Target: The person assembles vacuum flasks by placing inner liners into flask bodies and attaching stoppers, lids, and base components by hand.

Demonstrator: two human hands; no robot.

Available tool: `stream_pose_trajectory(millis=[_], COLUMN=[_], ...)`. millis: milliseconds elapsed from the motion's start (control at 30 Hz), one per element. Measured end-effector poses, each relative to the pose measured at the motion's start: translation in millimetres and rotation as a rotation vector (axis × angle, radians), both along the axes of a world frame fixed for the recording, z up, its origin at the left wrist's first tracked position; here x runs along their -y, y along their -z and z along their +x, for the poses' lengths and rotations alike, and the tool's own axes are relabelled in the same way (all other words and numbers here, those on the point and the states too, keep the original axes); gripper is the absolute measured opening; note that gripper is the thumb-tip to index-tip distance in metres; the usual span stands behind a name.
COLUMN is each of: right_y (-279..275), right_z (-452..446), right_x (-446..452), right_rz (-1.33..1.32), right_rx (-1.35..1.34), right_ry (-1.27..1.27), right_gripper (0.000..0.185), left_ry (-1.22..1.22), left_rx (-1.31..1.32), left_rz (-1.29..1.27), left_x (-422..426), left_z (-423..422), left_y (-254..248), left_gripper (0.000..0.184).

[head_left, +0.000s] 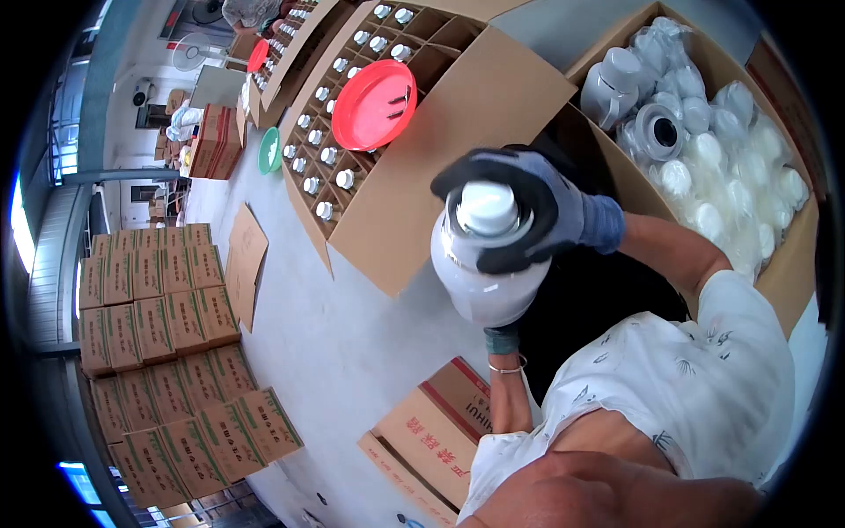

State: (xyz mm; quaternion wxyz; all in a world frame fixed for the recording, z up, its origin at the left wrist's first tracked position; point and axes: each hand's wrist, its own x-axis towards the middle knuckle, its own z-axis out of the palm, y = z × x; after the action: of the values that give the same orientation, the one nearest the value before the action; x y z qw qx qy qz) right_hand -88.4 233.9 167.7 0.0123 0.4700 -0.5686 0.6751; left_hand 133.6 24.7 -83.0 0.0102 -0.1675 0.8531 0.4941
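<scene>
A glossy white plastic bottle (493, 295) with a white screw cap (488, 209) is held upright in front of my body. My right hand (528, 207), in a grey and black work glove, wraps round its cap and shoulder. Below the bottle my left hand (502, 339) shows only its glove cuff, above a bracelet on the wrist. The bottle hides that hand's fingers. Nearest to my right hand is the flap of an open carton (458, 141) with cardboard dividers and several white-capped bottles. On its dividers rests a red plastic basin (374, 106) with small dark pieces inside.
At right stands an open carton (607, 167) of white bottles, many in clear plastic. A closed printed carton (440, 422) sits on the floor below me. Stacked cartons (167, 334) fill the left. Farther off are a green basin (269, 150), a fan (189, 53) and another person (251, 13).
</scene>
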Motion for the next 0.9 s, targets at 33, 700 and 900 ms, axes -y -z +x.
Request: stream_pose_trajectory(millis=[33, 700, 900], right_y=[-2, 211, 298], right_z=[-1, -93, -114], right_x=[-5, -223, -270], right_rz=[-0.037, 1.129, 1.082], right_rx=[-0.060, 0.050, -0.059], right_ry=[-0.015, 1.050, 0.977], right_gripper=[0.062, 0.053, 0.071], left_ry=[0.011, 0.943, 0.891], left_rx=[0.008, 0.108, 0.040], left_rz=[-0.007, -0.647, -0.561], left_x=[6, -65, -54], left_z=[-2, -175, -178], left_y=[-3, -172, -160], left_gripper=[0.052, 0.026, 0.031])
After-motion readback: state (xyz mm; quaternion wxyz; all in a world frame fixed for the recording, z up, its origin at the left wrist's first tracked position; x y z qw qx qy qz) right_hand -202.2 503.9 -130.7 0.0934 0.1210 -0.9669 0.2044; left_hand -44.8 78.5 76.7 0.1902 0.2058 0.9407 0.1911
